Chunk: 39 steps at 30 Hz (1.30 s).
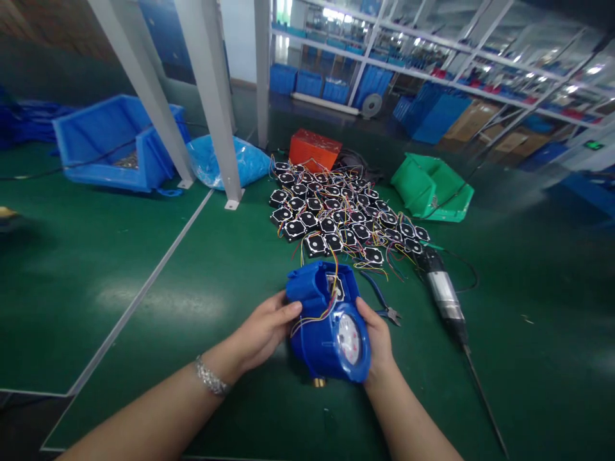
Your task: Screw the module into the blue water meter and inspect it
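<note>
Fingers of the left hand (264, 326) and right hand (378, 342) both grasp the glossy blue plastic meter housing (310, 342), held between them above the dark green work surface (192, 346). Left thumb lies along the housing's near-left side; right thumb presses its right edge; the remaining fingertips are largely hidden by the body. Between the thumbs, a round white dial under a clear cover (349, 338) faces up, tilted to the right. Just beyond the thumbs, an uncovered compartment contains a black module with a white border (335, 288); thin multicoloured wires (330, 312) trail from it across the housing toward the left fingers. A brass-coloured threaded fitting (319, 382) protrudes below, on the near side of the fingers. Beside the right fingers, just past them: blue-handled metal side cutters (393, 314). Farther right: a silver-and-black cylindrical power screwdriver (442, 291) with a long thin shaft. Beyond both hands, many black square modules with white edging (328, 225) lie in loose rows, wires tangled over them; an orange-red box (314, 149) stands behind.
</note>
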{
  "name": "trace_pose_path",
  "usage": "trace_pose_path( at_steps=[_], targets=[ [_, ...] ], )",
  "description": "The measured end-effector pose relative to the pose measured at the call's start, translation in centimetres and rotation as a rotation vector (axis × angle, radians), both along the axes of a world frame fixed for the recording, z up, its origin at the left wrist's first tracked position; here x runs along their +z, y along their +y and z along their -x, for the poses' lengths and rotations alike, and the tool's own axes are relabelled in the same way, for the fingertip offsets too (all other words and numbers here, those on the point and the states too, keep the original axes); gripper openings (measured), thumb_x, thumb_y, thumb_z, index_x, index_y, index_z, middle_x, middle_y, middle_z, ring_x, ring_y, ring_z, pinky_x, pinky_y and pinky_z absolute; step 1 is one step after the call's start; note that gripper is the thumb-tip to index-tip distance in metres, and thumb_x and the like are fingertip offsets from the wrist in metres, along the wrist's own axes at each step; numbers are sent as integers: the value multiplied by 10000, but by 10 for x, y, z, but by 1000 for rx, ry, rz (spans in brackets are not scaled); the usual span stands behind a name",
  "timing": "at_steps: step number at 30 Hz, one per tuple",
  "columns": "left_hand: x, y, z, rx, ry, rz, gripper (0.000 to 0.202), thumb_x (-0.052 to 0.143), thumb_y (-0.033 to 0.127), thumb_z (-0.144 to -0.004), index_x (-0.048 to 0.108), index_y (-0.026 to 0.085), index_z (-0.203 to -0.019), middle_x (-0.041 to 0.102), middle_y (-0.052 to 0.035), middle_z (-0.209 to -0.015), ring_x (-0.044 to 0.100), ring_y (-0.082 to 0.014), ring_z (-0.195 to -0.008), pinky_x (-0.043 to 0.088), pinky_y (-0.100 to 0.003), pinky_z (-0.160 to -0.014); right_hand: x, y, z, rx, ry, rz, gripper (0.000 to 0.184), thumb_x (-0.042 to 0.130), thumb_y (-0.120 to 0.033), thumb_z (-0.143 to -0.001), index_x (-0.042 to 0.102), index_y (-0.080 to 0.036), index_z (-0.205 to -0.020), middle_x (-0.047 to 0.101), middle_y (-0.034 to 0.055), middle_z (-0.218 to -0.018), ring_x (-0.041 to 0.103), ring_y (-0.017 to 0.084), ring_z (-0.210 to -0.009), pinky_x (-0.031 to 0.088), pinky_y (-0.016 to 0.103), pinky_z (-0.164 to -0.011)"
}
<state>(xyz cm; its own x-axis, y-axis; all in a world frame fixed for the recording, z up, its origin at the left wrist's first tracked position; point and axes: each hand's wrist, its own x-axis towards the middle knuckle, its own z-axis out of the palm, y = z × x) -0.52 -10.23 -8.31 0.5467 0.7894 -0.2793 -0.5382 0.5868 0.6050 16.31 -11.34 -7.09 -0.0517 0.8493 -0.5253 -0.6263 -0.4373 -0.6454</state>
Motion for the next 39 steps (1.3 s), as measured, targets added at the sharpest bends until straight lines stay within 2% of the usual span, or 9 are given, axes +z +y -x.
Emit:
trace_pose_path(
  at_steps=[4, 9, 12, 14, 17, 22, 24, 29, 39],
  targets=[
    [-2, -9, -6, -65, -102, 52, 501, 705, 274, -659, 520, 120, -1098, 597, -143, -1066, 549, -279, -1002, 397, -419, -905, 5, 1, 2, 124, -30, -15, 712, 673, -449, -612, 353, -141, -1169, 519, 117, -1058, 512, 279, -979, 446, 419, -854],
    [2, -6, -3, 58, -51, -4, 567, 756, 281, -591, 518, 111, -1076, 604, -143, -1050, 562, -285, -978, 399, -430, -909, 1, -1, -5, 150, -474, -265, 607, 608, -521, -727, 382, -162, -1161, 418, 112, -1205, 427, 251, -1111, 331, 406, -1000],
    [4, -1, 0, 161, 75, -84, 640, 781, 276, -557, 469, 120, -1094, 586, -141, -1081, 544, -291, -1005, 403, -433, -906, -2, -6, -8, 271, -515, -510, 819, 564, -617, -726, 218, -174, -1322, 247, 111, -1333, 275, 239, -1235, 206, 383, -1080],
    [4, 1, 3, 208, 184, -152, 660, 790, 281, -544, 449, 130, -1089, 588, -129, -1074, 547, -283, -998, 413, -422, -895, -3, -8, -6, 402, -464, -575, 943, 593, -612, -705, 84, -174, -1367, 177, 120, -1360, 231, 234, -1259, 196, 380, -1085],
    [3, 2, 5, 206, 283, -223, 651, 792, 289, -541, 449, 134, -1072, 599, -111, -1042, 556, -268, -977, 424, -402, -881, -2, -11, 0, 474, -418, -519, 953, 644, -505, -713, 33, -177, -1367, 205, 137, -1348, 307, 228, -1221, 272, 385, -1050],
    [-2, 5, 6, 136, 89, -124, 505, 747, 307, -611, 509, 110, -1009, 623, -107, -978, 579, -253, -923, 427, -396, -868, 3, -14, 11, 231, -345, -369, 927, 718, -396, -636, 160, -177, -1342, 357, 116, -1271, 388, 238, -1161, 310, 393, -1028],
    [-3, 5, 6, 128, 36, -80, 438, 725, 313, -640, 531, 106, -974, 632, -104, -948, 589, -251, -895, 424, -404, -866, 5, -14, 12, 206, -315, -336, 938, 731, -400, -601, 194, -181, -1338, 377, 110, -1258, 397, 256, -1150, 326, 406, -1014],
    [-3, 3, 6, 163, 97, -108, 470, 719, 331, -649, 526, 123, -1024, 603, -97, -1042, 548, -247, -984, 395, -384, -910, 6, -12, 9, 249, -337, -357, 937, 731, -424, -568, 254, -177, -1335, 426, 107, -1213, 429, 279, -1113, 359, 415, -983],
    [-2, 5, 8, 127, 151, -216, 505, 710, 396, -636, 517, 116, -1010, 605, -91, -998, 556, -249, -936, 411, -378, -868, 7, -11, 2, 279, -442, -362, 878, 725, -440, -560, 330, -182, -1300, 482, 106, -1134, 460, 289, -1062, 422, 406, -894]
  ],
)
